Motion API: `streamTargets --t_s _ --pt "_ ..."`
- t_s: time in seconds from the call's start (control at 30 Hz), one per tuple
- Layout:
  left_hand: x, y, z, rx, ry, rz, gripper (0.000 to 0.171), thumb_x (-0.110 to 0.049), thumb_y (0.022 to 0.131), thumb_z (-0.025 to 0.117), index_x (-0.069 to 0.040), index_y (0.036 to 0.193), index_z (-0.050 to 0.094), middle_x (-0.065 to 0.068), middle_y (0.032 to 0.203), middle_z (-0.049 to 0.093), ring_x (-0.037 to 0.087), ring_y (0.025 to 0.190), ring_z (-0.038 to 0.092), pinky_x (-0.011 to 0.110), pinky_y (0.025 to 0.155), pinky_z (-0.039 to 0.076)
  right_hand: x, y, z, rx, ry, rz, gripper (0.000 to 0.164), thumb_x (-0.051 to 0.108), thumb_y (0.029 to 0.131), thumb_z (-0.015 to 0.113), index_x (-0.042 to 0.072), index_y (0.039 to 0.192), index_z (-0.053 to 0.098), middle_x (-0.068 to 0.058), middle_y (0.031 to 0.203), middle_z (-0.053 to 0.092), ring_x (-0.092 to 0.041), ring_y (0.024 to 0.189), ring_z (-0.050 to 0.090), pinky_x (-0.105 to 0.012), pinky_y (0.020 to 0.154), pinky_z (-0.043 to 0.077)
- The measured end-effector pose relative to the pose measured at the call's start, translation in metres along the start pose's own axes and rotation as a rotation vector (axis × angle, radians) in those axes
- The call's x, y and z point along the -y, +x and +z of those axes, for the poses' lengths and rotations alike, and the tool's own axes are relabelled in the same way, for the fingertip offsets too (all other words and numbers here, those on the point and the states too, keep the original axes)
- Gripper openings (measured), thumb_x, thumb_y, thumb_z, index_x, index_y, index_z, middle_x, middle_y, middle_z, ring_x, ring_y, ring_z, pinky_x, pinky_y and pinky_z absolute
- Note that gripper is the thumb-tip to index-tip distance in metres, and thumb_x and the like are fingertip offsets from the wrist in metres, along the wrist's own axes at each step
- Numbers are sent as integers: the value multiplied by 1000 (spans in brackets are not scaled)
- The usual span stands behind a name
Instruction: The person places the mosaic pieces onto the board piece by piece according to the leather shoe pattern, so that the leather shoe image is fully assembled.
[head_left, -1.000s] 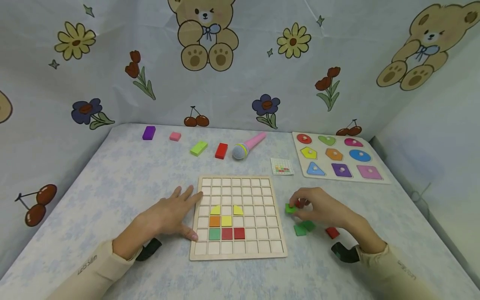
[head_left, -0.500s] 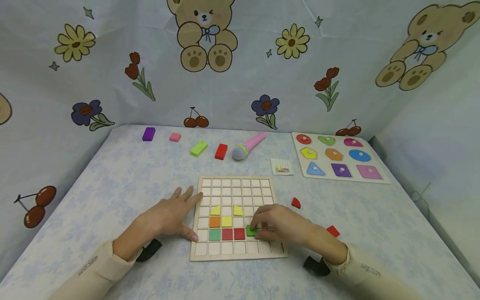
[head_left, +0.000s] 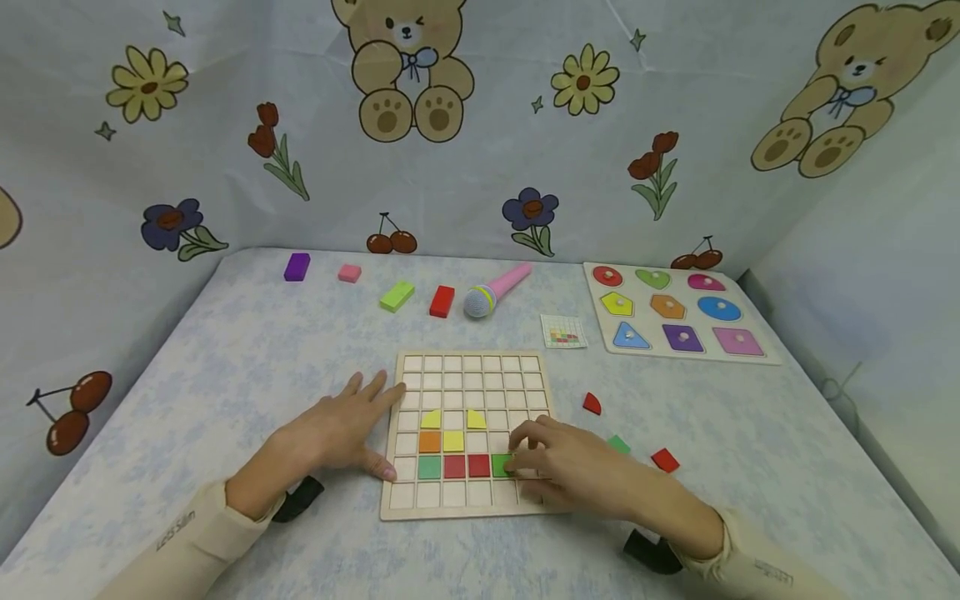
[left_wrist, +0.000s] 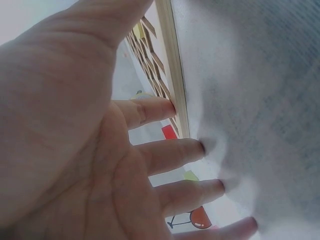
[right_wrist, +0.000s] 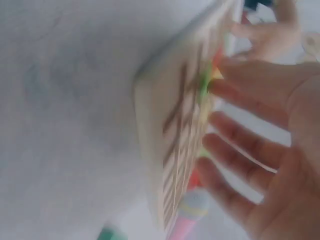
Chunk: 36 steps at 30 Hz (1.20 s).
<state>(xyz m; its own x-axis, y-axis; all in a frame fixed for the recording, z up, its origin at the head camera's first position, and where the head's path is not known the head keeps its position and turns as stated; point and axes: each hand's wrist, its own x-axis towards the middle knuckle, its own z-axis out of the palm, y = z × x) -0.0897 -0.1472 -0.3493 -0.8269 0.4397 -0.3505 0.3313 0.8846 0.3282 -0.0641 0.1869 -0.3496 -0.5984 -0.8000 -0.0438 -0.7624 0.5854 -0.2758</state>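
Note:
A wooden grid board (head_left: 480,515) lies flat on the table. My left hand (head_left: 341,429) rests against its left edge, fingers spread and straight. My right hand (head_left: 577,462) is over the board's lower right, fingers loosely bent and parted; a fingertip touches or nearly touches a bright green square tile (head_left: 501,466) lying in a cell. Left of that tile sit two red tiles (head_left: 478,466) and a teal-green tile (head_left: 430,467). Above are an orange tile (head_left: 430,442), a yellow square tile (head_left: 453,441) and two yellow curved-edge pieces (head_left: 476,419). The right wrist view is blurred.
Right of the board lie a red quarter-round piece (head_left: 592,403), a green tile (head_left: 618,444) partly hidden, and a red tile (head_left: 665,460). Behind stand a pattern card (head_left: 563,332), a shape puzzle (head_left: 682,313), a toy microphone (head_left: 497,291) and several coloured blocks (head_left: 442,302).
My right hand carried the green tile left from beside the board into the cell beside the red tiles. Its fingers have since loosened and drawn slightly back. The left hand stayed put.

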Motion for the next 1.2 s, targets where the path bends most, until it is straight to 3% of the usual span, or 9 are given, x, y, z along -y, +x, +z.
streamTargets --t_s 0.17,0.27,0.4,0.53,0.7,0.83,1.03,1.2 --pt "0 0 0 -2 -2 2 116 -57 69 83 -8 158 29 27 164 18 56 147 16 70 103 37 -33 -26 -10 10 202 145 26 28 90 77 26 114 71 10 125 59 -12 118 54 -42 105 48" --pt "0 0 0 -2 -1 -1 116 -57 68 84 -8 158 29 27 164 19 56 147 16 70 103 37 -59 -43 -12 -1 288 227 24 27 84 82 29 106 71 10 121 61 -15 116 56 -47 105 46" --pt "0 -1 1 1 -8 1 116 -57 68 84 -8 158 29 27 164 18 56 147 16 70 103 37 -81 -60 -12 -9 321 308 24 30 81 85 31 101 72 5 121 62 -18 113 56 -45 97 49" --pt "0 -1 1 -4 -7 6 116 -57 68 84 -8 158 29 27 164 19 57 147 17 70 103 36 -88 -68 -9 -23 310 312 21 33 81 84 33 98 73 2 122 62 -23 114 56 -48 97 49" --pt "0 -1 1 -7 -2 2 117 -58 68 84 -8 158 29 27 164 18 57 147 17 70 103 36 -82 -63 -5 -77 219 285 19 27 82 84 31 96 72 8 113 62 -14 106 57 -39 93 52" --pt "0 -2 0 -1 -5 -2 116 -58 68 84 -8 158 29 27 164 18 56 147 16 70 103 36 -67 -47 -5 -103 191 258 18 22 85 81 24 99 70 13 99 63 -6 90 57 -28 78 53" --pt "0 -2 1 6 -12 -9 116 -56 68 85 -9 158 29 26 164 18 56 148 16 70 104 36 -35 -17 -1 -58 196 198 19 26 88 77 20 105 72 15 96 65 -4 84 57 -23 74 51" --pt "0 -1 1 1 -7 -6 116 -57 68 84 -9 158 29 26 164 19 56 147 16 70 103 37 -22 -4 3 -47 168 157 16 28 89 77 20 103 74 13 99 66 -5 82 56 -20 73 49"
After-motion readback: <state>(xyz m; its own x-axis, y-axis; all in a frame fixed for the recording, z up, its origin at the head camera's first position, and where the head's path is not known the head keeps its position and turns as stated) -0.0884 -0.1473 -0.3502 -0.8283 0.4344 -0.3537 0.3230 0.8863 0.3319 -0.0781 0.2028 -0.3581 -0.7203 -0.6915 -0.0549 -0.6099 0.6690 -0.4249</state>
